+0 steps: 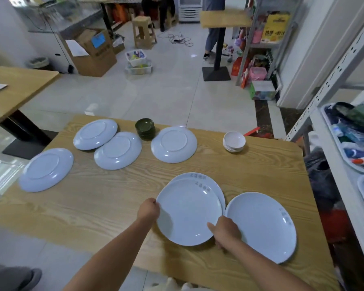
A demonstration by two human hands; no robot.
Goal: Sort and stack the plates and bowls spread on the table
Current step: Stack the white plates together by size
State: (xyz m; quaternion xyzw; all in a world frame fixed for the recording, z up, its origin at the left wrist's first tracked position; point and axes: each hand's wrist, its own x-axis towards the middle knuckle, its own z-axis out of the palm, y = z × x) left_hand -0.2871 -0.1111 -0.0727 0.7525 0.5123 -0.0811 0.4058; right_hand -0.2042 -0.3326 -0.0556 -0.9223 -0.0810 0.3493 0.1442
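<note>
1. Both hands, left hand (148, 208) and right hand (226, 228), closed their grip on the top plate (187, 211), sitting on another near the tabletop (105, 198) front
2. Done: green bowls (145, 129) and white bowls (234, 142) stacked
3. Left: four upturned plates (173, 143) and one upright plate (261, 225), all loose

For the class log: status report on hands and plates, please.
Left hand and right hand grip top plate, over second plate. Four plates face-down beyond. Nothing in the way.
</note>
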